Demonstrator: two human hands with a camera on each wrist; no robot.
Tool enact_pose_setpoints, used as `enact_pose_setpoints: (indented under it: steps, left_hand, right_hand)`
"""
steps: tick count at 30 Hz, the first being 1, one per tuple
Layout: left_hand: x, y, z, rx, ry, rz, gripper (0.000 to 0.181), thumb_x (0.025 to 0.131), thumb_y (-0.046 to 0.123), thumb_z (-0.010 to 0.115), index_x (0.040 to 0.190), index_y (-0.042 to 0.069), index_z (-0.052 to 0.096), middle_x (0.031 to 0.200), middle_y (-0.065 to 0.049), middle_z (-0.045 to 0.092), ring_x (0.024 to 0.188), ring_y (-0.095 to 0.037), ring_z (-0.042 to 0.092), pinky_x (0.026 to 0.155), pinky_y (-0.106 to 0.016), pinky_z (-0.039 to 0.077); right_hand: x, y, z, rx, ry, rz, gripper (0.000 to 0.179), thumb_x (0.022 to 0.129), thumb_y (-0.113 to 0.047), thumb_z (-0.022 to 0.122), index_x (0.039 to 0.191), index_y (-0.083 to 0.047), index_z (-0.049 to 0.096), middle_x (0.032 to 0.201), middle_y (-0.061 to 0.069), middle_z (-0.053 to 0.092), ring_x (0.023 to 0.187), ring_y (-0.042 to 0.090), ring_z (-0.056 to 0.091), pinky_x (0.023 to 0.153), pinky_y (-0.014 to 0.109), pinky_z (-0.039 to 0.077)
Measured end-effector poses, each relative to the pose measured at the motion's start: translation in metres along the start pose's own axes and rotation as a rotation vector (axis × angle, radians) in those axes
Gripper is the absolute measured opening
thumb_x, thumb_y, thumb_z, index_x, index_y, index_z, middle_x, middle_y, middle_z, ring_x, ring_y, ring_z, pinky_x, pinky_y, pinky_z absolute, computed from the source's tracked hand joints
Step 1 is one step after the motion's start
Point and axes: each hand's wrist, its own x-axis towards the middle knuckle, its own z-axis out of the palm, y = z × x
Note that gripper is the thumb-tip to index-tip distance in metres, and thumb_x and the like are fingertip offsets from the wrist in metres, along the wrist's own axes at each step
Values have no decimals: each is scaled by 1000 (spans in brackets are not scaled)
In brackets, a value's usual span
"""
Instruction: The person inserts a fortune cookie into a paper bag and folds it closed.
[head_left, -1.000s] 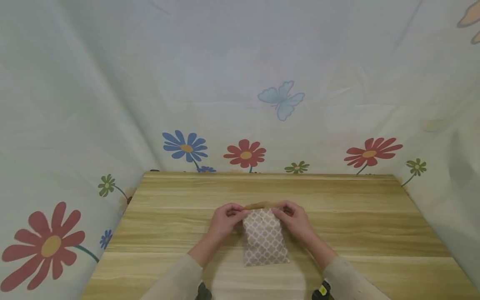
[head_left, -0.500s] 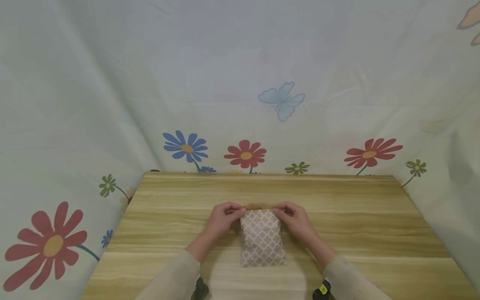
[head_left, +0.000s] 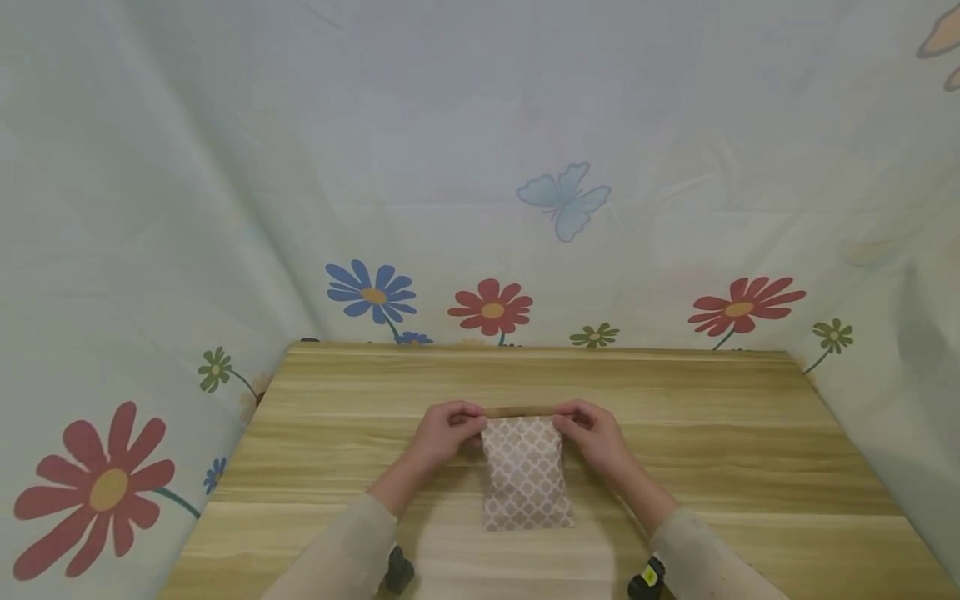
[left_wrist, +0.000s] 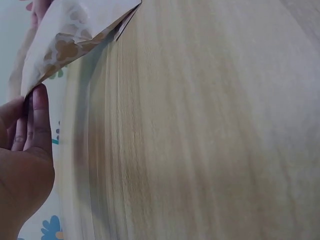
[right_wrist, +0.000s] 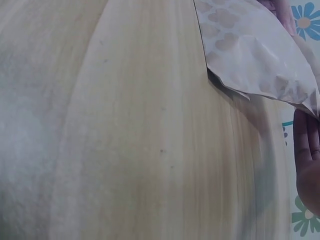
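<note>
A small paper bag [head_left: 525, 475] with a beige and white lattice pattern lies near the middle of the wooden table, its top end away from me. Along that end runs a plain brown strip [head_left: 521, 412]. My left hand [head_left: 448, 433] pinches the bag's top left corner between thumb and fingers. At the top right corner my right hand [head_left: 594, 435] pinches it the same way. In the left wrist view the paper bag [left_wrist: 75, 37] rises from the table toward the fingertips. The right wrist view shows the bag's [right_wrist: 255, 55] lifted, creased side, the right fingers behind its edge.
The wooden table [head_left: 712, 467] spreads out on both sides of the bag. A pale cloth backdrop [head_left: 420, 150] printed with flowers and a butterfly hangs behind the table's far edge and along its sides. Dark devices [head_left: 647, 578] sit at both wrists.
The brown strip at the bag's top has become narrower and straighter between the hands. The hands have spread slightly apart, and the bag's lower end has shifted a little left.
</note>
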Motion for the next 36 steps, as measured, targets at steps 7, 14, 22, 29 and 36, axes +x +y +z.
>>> enact_pose_setpoints:
  steps: [7,14,22,29,36]
  left_hand:
    - [-1,2,-5,-7,-62,5,18,102,6,71,118,-3,74,106,-14,76,90,-18,73,85,-39,64]
    - [-4,8,-6,-41,-120,-15,18,102,3,69,119,-3,75,115,-12,76,94,-19,73,92,-44,62]
    - [-4,11,-3,-25,-109,14,16,103,2,63,111,-5,75,116,-14,75,95,-22,74,92,-47,62]
    - [-3,11,1,34,-63,25,18,98,17,80,108,2,76,101,-8,76,90,-19,71,88,-43,63]
    - [-3,11,3,47,-62,5,19,97,14,80,111,2,78,104,-8,78,91,-18,73,88,-41,63]
  right_hand:
    - [-3,0,-4,27,-40,-23,22,101,-5,72,121,4,72,113,16,72,101,15,67,91,21,55]
    - [-4,2,-7,38,-63,-39,21,101,-4,70,120,4,72,116,18,72,103,15,67,92,22,55]
    - [-5,1,-9,54,-80,-51,19,102,-4,69,119,3,73,120,17,72,104,14,66,92,24,56]
    - [-7,-1,-9,54,-82,-59,18,102,-2,68,119,4,72,119,16,72,104,14,66,92,25,57]
    - [-8,-3,-10,48,-82,-47,18,103,-3,67,119,3,73,119,15,72,105,14,67,92,25,56]
